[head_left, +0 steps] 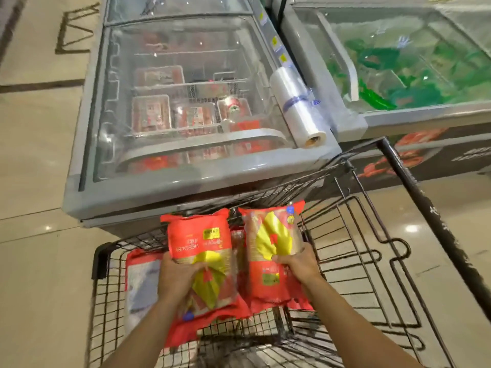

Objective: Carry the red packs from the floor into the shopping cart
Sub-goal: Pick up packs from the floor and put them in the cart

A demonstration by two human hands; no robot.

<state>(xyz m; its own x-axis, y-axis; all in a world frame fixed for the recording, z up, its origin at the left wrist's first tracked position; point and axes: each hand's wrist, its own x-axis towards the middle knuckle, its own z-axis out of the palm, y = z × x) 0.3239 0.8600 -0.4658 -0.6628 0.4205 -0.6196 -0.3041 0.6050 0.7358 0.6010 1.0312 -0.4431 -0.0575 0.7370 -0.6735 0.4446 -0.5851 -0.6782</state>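
Holding one red pack in each of the hands, the person appears to be at the depositing step, poised over the basket of the shopping cart (106,301). The left hand (178,277) has its fingers curled round the lower half of the left pack (200,240). The right hand (299,264) grips the right pack (268,235) across its middle. Both forearms reach forward and down, side by side, with the packs nearly touching. Another red pack (143,277) lies against the cart's left wall. The next move likely calls for lowering both packs to the wire floor and loosening the fingers, keeping clear of the freezer (186,166) just ahead.
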